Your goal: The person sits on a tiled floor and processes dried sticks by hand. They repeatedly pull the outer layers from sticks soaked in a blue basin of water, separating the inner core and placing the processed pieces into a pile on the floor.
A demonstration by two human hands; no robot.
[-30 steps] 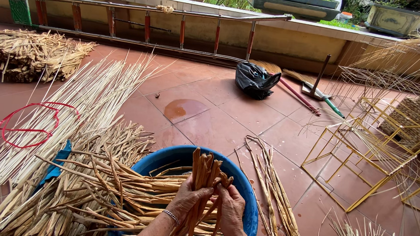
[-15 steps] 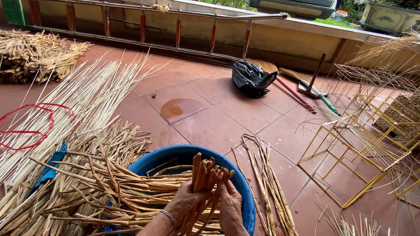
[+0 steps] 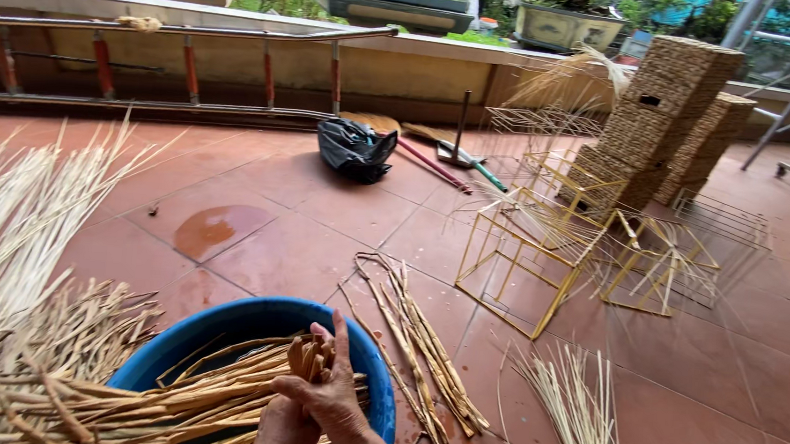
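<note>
my right hand (image 3: 329, 397) is wrapped around a small bundle of brown reed strips (image 3: 311, 358), fingers closed on it with the thumb sticking up, and my left hand (image 3: 283, 432) sits just under it, fingers curled shut against the same bundle. the strip ends poke up above my grip, right over the blue tub (image 3: 255, 328), whose rim curves around a heap of wet strips (image 3: 155, 400) lying across it. on the tiled floor (image 3: 290, 242) just right of the tub lies a loose bunch of dark strips (image 3: 418, 346), and pale thin sticks (image 3: 577, 415) fan out nearby. further off stand yellow wire frames (image 3: 534, 247), stacked woven baskets (image 3: 666, 121), a black bag (image 3: 356, 148) and a ladder (image 3: 182, 69) laid along the wall
</note>
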